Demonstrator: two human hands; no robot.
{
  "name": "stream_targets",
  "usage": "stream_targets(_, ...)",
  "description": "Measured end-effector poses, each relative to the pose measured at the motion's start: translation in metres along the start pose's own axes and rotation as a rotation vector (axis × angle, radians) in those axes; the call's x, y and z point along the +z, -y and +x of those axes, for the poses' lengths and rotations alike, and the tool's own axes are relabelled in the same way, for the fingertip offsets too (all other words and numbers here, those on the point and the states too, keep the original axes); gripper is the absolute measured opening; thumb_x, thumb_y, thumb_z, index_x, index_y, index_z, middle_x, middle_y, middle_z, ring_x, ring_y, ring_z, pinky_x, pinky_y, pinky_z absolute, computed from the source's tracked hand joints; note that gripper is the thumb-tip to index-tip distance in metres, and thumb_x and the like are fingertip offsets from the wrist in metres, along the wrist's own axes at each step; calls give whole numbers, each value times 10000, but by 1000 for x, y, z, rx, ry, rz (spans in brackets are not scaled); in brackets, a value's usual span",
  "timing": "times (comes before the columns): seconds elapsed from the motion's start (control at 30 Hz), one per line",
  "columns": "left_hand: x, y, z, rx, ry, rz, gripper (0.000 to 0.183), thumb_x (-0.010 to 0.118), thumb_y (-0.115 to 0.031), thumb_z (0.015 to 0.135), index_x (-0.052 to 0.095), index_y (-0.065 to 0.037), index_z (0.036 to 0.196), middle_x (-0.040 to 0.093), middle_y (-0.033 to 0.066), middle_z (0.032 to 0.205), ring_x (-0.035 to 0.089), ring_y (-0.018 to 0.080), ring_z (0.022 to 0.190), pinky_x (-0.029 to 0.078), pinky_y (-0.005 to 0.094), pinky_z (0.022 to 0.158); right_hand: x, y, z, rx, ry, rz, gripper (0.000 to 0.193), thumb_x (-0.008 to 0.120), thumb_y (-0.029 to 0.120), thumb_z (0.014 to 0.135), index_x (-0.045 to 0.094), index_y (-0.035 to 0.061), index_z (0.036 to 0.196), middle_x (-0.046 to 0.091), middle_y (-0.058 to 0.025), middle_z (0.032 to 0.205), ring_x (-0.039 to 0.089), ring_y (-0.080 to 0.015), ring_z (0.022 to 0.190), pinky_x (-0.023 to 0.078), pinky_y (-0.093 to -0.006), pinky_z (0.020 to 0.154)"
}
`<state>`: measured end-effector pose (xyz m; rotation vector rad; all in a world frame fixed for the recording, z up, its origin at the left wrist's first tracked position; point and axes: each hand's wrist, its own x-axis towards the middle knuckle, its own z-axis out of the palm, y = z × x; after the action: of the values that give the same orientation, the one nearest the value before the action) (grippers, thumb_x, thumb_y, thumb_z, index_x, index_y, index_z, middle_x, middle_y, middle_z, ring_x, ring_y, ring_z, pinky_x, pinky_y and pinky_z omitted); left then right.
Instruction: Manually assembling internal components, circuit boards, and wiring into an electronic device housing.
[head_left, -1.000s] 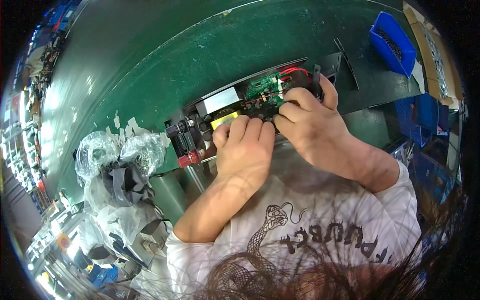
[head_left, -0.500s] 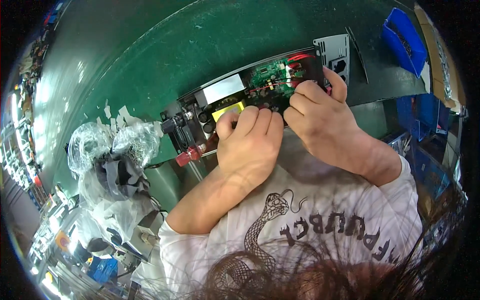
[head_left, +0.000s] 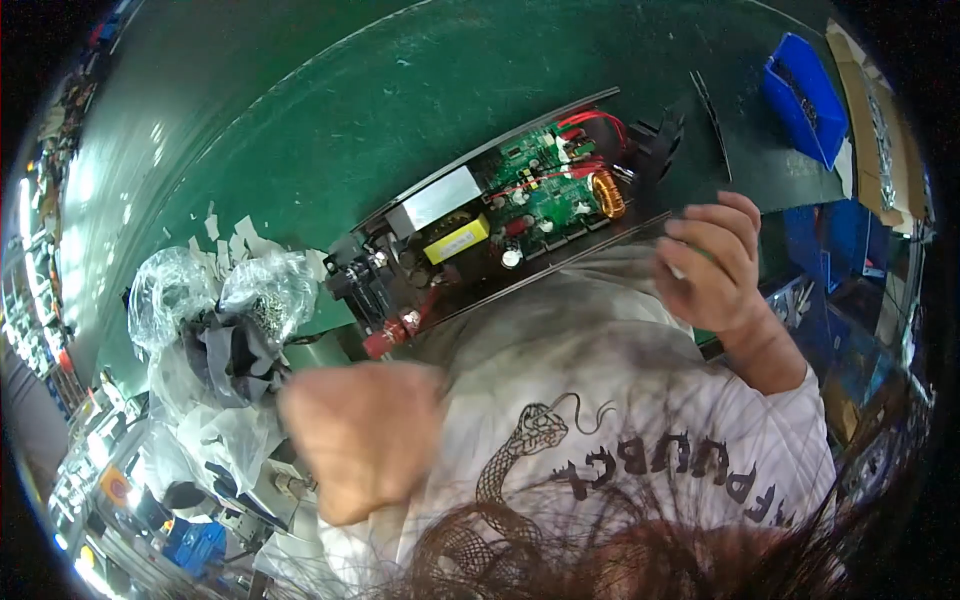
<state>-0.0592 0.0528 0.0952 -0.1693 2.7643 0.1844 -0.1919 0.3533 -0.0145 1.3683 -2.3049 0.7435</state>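
Observation:
A long black open housing lies slantwise on the green bench with its insides showing. In it are a green circuit board, a yellow-wrapped transformer and a copper coil ring. A red terminal and a black one stick out of its left end. At the right end a black fan lies tipped outward on red wires. My right hand, just off the housing's near right corner, holds nothing and its fingers are apart. Motion smears my left hand, low at the left, apart from the housing; its fingers cannot be made out.
Clear plastic bags of small parts and white scraps lie left of the housing. A thin dark plate stands beyond the fan. At the far right are a blue bin with small parts and a cardboard box.
Both hands have come off the housing, the left down and leftward, the right to the right. The slotted grey end panel no longer shows its face; the fan now lies at that end.

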Motion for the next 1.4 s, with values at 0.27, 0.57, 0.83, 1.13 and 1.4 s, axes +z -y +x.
stream_targets(0.27, 78, 164, 8, -502, -382, 160, 269, 612, -175, 900, 687, 15, 1075, 682, 207, 1093, 616, 408, 1055, 475, 453, 928, 17, -26, -13, -8, -141, 201, 354, 725, -92, 664, 649, 24, 990, 637, -119, 961, 611, -300, 820, 518, -394, 693)
stream_targets(0.57, 62, 141, 2, -630, -330, -3, 266, 658, -234, 885, 699, 5, 995, 686, 182, 1014, 634, 384, 963, 491, 456, 856, 38, -29, -27, 66, -118, 170, 290, 718, -92, 648, 663, 28, 906, 637, -129, 920, 622, -309, 774, 531, -384, 674)
stream_targets(0.83, 62, 138, 3, -644, -340, -47, 300, 650, -252, 898, 731, -21, 1071, 706, 190, 1096, 655, 372, 1040, 504, 417, 905, 28, -41, -33, 1, -96, 50, 224, 705, -40, 722, 619, -5, 926, 620, -199, 934, 630, -377, 802, 529, -446, 704)
stream_targets(1.13, 63, 139, -2, -684, -333, -153, 253, 667, -235, 889, 745, -36, 1025, 724, 173, 1024, 684, 356, 964, 519, 406, 836, 30, -39, -37, 40, -83, 63, 254, 694, -78, 752, 615, 10, 977, 639, -181, 970, 643, -379, 821, 548, -455, 718)
stream_targets(1.4, 73, 129, -6, -603, -735, -201, 214, 661, -191, 934, 701, 1, 1022, 709, 154, 933, 678, 277, 831, 519, 351, 775, 14, -40, -31, 24, -158, 131, 218, 669, -110, 783, 634, 0, 967, 644, -173, 930, 636, -342, 767, 532, -398, 664)
